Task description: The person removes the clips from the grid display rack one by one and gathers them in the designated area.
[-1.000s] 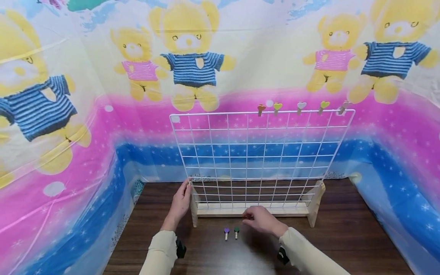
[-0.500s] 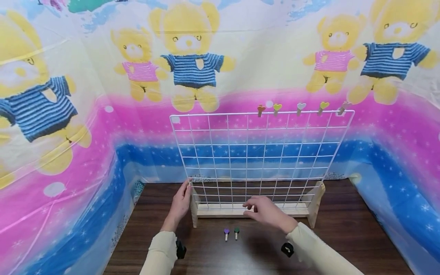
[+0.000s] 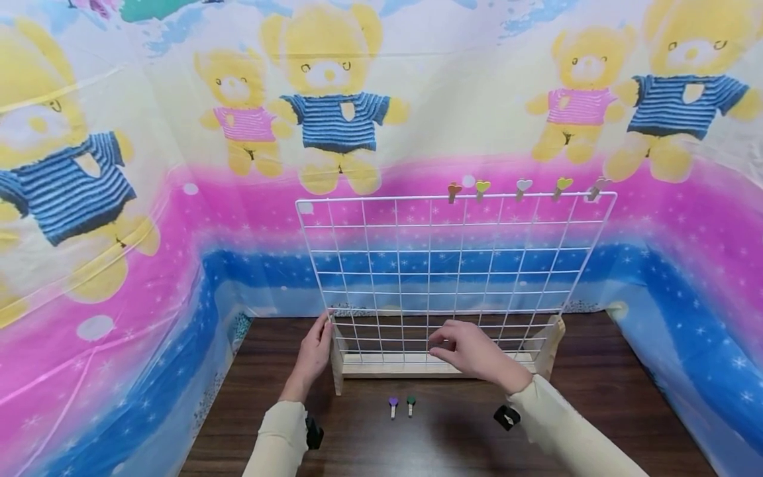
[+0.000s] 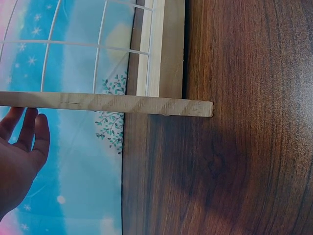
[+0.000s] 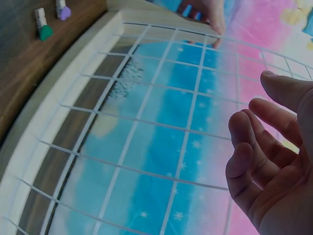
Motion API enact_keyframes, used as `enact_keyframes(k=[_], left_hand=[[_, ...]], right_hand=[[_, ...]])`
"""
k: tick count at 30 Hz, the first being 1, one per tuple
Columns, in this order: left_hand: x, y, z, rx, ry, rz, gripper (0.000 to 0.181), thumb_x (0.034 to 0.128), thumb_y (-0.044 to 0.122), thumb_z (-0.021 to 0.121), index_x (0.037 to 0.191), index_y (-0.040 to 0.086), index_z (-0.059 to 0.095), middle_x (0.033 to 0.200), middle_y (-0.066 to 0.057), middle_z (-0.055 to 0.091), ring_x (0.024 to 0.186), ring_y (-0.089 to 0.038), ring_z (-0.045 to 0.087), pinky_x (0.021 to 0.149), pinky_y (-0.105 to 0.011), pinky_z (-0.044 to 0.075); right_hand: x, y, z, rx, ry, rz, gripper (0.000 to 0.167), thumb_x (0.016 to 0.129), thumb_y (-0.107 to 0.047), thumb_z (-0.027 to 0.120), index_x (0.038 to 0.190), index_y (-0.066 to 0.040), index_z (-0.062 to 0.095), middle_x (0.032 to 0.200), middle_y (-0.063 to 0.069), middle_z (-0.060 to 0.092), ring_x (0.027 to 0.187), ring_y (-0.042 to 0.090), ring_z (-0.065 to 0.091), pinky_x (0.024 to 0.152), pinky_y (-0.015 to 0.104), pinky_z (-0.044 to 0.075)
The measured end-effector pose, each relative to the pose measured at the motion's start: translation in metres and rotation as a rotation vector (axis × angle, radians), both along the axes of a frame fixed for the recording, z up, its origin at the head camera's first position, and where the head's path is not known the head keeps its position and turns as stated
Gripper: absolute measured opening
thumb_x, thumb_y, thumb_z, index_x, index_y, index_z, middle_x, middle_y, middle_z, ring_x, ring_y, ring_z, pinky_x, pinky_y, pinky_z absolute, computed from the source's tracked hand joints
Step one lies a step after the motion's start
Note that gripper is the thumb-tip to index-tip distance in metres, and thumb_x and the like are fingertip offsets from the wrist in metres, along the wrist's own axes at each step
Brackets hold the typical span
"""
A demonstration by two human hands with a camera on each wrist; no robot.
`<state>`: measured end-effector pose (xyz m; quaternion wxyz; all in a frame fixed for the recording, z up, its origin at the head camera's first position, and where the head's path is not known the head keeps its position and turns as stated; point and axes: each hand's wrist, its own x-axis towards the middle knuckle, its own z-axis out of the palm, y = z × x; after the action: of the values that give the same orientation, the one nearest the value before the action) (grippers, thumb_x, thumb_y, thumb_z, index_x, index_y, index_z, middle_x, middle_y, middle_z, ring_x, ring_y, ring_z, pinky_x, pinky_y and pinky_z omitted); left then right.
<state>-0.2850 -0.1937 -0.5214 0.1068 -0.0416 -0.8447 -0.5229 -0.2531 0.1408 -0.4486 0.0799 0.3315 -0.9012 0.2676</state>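
Observation:
A white wire grid [image 3: 429, 271] stands upright in a wooden stand [image 3: 393, 366] on the table. My left hand [image 3: 314, 348] holds the stand's left upright [image 4: 122, 104]. In the left wrist view several fingertips touch that board's outer face; the thumb is hidden. My right hand [image 3: 471, 348] hovers in front of the grid's lower middle, fingers loosely curled. In the right wrist view its thumb [image 5: 283, 88] stands apart from the fingers, and nothing shows between them. A purple heart clothespin [image 3: 393, 405] and a green heart clothespin [image 3: 410, 404] lie on the table before the stand.
Along the grid's top wire, toward the right, sit a red heart clothespin [image 3: 454, 191], a yellow one [image 3: 481, 188], a white one [image 3: 523, 186] and others. A bear-printed cloth [image 3: 453, 86] hangs behind and around the dark wooden table [image 3: 250, 397].
My right hand has risen from near the table, shifting slightly right and forward to the grid's lower part. The left hand stays on the upright. The clothespins have not moved.

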Motion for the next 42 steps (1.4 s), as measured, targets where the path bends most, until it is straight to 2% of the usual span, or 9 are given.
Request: enact_keyframes(k=[5,11,17,28,42], left_hand=[[0.000,0.000,-0.001,-0.003,0.003,0.001,0.042,0.1034,0.029,0.039,0.143,0.016,0.041,0.141,-0.019,0.043,0.125,-0.035,0.042,0.098,-0.056,0.035],[-0.001,0.000,-0.001,-0.011,0.001,0.003,0.042,0.1035,0.030,0.039,0.143,0.017,0.042,0.141,-0.018,0.043,0.126,-0.034,0.042,0.098,-0.056,0.034],[-0.001,0.000,-0.002,0.006,-0.020,-0.003,0.041,0.1035,0.030,0.038,0.143,0.019,0.041,0.142,-0.016,0.042,0.126,-0.033,0.041,0.098,-0.055,0.035],[-0.001,0.000,-0.002,-0.003,-0.007,0.011,0.042,0.1034,0.030,0.039,0.142,0.016,0.042,0.142,-0.018,0.042,0.128,-0.035,0.040,0.099,-0.056,0.033],[-0.003,-0.001,-0.003,-0.013,-0.012,0.013,0.043,0.1032,0.033,0.038,0.143,0.017,0.042,0.144,-0.017,0.040,0.129,-0.035,0.038,0.100,-0.056,0.033]], right_hand=[[-0.003,0.004,0.010,-0.005,0.026,-0.026,0.014,0.086,-0.022,0.071,0.099,-0.015,0.071,0.090,-0.005,0.063,0.068,0.002,0.052,0.060,0.023,0.046],[-0.004,0.007,0.021,-0.012,0.011,-0.026,0.016,0.088,-0.022,0.070,0.101,-0.013,0.071,0.086,-0.011,0.059,0.068,0.001,0.052,0.059,0.022,0.046],[-0.004,0.010,0.031,-0.012,0.043,-0.013,0.017,0.088,-0.022,0.069,0.102,-0.013,0.071,0.088,-0.009,0.060,0.069,0.001,0.053,0.058,0.022,0.046],[-0.004,0.014,0.045,-0.038,0.045,-0.039,0.016,0.088,-0.022,0.070,0.102,-0.015,0.071,0.085,-0.012,0.057,0.070,0.001,0.053,0.057,0.022,0.046],[-0.003,0.016,0.074,-0.037,0.094,-0.050,0.019,0.088,-0.019,0.070,0.106,-0.011,0.070,0.096,-0.001,0.063,0.070,0.005,0.052,0.057,0.023,0.046]])
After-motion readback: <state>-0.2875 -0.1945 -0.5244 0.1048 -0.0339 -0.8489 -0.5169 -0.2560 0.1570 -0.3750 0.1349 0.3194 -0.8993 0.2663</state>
